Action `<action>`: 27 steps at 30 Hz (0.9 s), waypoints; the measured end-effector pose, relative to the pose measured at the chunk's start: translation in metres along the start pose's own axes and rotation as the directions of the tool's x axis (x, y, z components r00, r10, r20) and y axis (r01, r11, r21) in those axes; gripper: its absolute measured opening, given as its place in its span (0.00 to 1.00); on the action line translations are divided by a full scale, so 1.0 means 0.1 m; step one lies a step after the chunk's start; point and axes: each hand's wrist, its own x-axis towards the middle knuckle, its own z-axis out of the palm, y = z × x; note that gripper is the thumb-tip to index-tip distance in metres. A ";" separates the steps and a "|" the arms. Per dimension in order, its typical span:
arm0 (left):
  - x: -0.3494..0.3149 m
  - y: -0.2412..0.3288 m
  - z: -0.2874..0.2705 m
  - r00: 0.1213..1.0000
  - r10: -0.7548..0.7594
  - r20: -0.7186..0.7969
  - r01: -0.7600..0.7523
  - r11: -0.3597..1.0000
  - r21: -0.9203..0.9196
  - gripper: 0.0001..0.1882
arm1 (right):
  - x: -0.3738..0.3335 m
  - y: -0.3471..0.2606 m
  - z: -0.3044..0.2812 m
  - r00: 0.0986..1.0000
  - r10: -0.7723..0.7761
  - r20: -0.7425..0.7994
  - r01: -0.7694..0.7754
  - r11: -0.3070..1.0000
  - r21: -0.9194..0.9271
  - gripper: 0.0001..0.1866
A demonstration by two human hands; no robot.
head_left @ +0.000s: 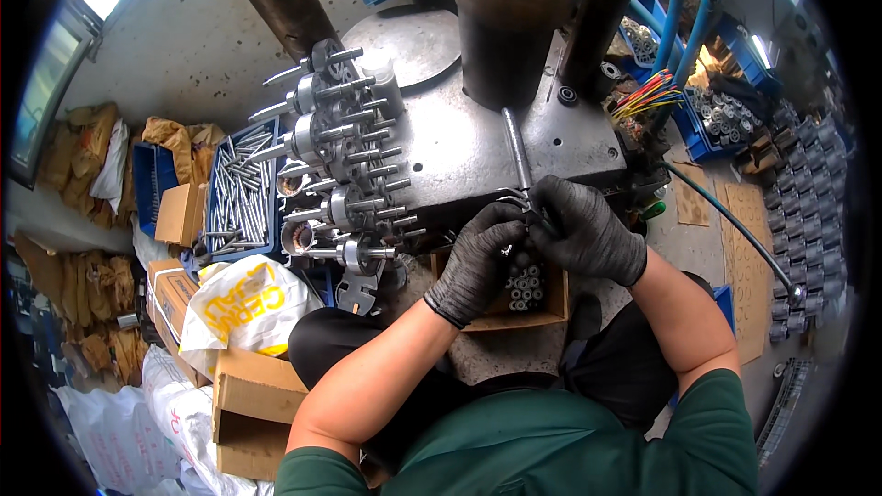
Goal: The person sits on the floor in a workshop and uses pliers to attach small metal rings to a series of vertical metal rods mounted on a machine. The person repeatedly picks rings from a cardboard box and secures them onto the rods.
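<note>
Both my hands wear dark grey work gloves and meet at the near edge of a steel machine bed [418, 133]. My left hand [480, 262] is closed, its fingertips pinched on something I cannot make out. Beside it, my right hand [588, 231] is also closed, its fingers bent around something mostly hidden by the glove. A small shiny metal piece with curved prongs [513, 196] shows between the fingertips. Right at it ends a steel shaft [516, 149], which slants from the thick metal cylinder [505, 37] toward my hands.
Shafts fitted with round rotor-like parts [344, 207] are stacked at the bed's left side. Behind them stands a blue crate of bare shafts [243, 188]. Below my hands, a cardboard box [514, 321] holds small round parts. Grey metal parts [804, 220] fill the right; a hose [735, 220] crosses there.
</note>
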 end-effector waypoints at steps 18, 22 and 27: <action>0.00 -0.02 0.00 0.999 -0.037 0.004 0.036 0.995 0.098 0.17 | -0.03 -0.01 -0.03 0.994 0.083 0.068 -0.089 0.992 0.094 0.17; 0.03 -0.02 0.00 0.999 -0.049 0.022 0.047 0.996 0.074 0.18 | -0.07 0.07 0.07 0.984 0.175 -0.029 -0.160 0.949 0.272 0.14; 0.01 0.03 0.02 1.000 -0.011 0.028 0.010 0.999 0.038 0.10 | -0.04 0.09 0.02 0.982 0.186 -0.037 -0.177 0.970 0.164 0.14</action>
